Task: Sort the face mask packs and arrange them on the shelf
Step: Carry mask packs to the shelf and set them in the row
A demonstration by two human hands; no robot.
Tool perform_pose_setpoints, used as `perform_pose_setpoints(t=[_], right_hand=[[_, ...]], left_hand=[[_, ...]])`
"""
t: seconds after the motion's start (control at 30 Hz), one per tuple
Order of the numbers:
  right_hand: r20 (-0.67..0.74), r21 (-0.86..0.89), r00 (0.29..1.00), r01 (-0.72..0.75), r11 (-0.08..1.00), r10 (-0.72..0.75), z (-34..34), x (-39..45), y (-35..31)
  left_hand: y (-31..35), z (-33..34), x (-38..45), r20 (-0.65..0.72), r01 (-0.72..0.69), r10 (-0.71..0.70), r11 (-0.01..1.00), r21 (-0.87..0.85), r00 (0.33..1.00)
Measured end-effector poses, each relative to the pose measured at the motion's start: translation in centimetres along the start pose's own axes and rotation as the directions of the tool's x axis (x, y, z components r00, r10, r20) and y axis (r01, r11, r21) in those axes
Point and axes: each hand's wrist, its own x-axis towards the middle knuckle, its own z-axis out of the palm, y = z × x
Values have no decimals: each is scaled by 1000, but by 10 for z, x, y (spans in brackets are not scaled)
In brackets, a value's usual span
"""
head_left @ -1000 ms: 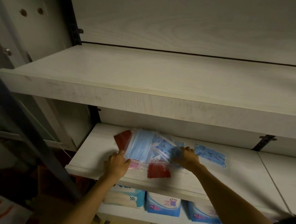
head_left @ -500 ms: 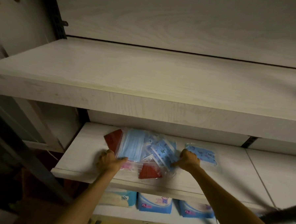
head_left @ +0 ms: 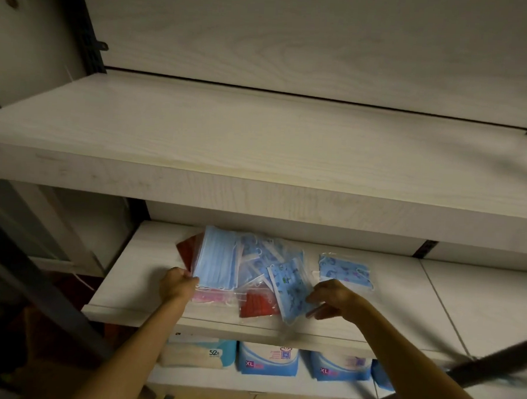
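Left hand (head_left: 176, 286) is gripping the plain blue mask pack (head_left: 218, 259) at the pile's left edge, right hand (head_left: 330, 299) is pinching a printed blue pack (head_left: 291, 289), all sitting on the middle shelf (head_left: 123, 286). Another printed pack (head_left: 342, 269) is lying apart to the right.

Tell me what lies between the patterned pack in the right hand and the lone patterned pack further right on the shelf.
Nothing visible. The right hand pinches the patterned pack; only bare shelf separates it from the lone patterned pack.
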Motion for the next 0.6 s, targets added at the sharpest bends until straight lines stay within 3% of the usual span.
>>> perform_pose_setpoints(t=[0.2, 0.4, 0.6], right_hand=[[-4, 117, 996, 90, 989, -90, 6, -19, 14], [-127, 256, 979, 189, 948, -161, 5, -52, 22], [-175, 370, 962, 263, 891, -211, -4, -93, 40]], left_hand=[[6, -10, -13, 274, 237, -142, 906, -351, 951], [8, -21, -33, 422, 210, -33, 900, -381, 906], [17, -16, -73, 405, 191, 17, 864, -467, 914]])
